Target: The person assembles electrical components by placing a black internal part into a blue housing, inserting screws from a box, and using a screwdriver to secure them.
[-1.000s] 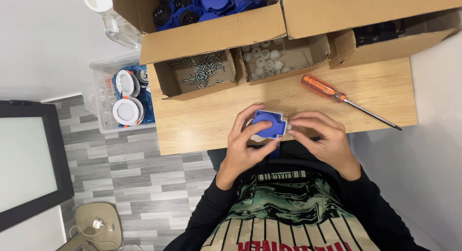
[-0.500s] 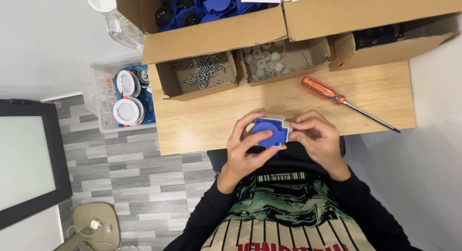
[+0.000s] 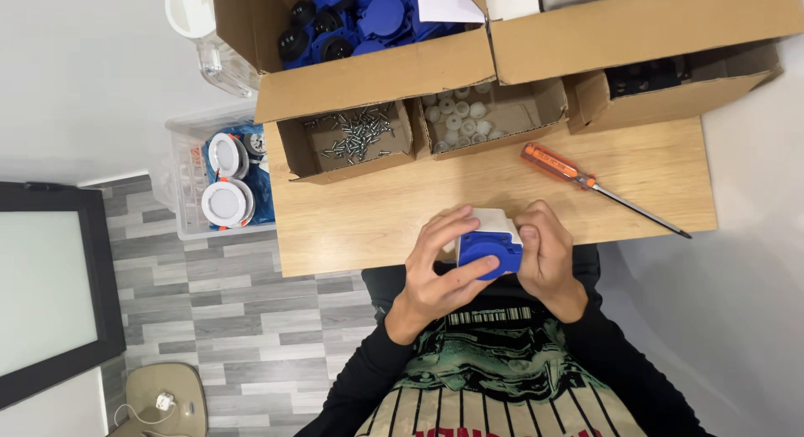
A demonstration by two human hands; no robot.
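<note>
Fingers (image 3: pixel 444 236) of both hands wrap the blue-and-white socket (image 3: pixel 490 246), hiding its sides.

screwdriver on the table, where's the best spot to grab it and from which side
Probably the orange handle: it is the thick end, and it lies flat on the wooden table pointing toward the open boxes, with the thin shaft running off to the table's right edge. Coming from above with the right hand looks easiest, since it is nearest and bare table surrounds the handle.
</note>
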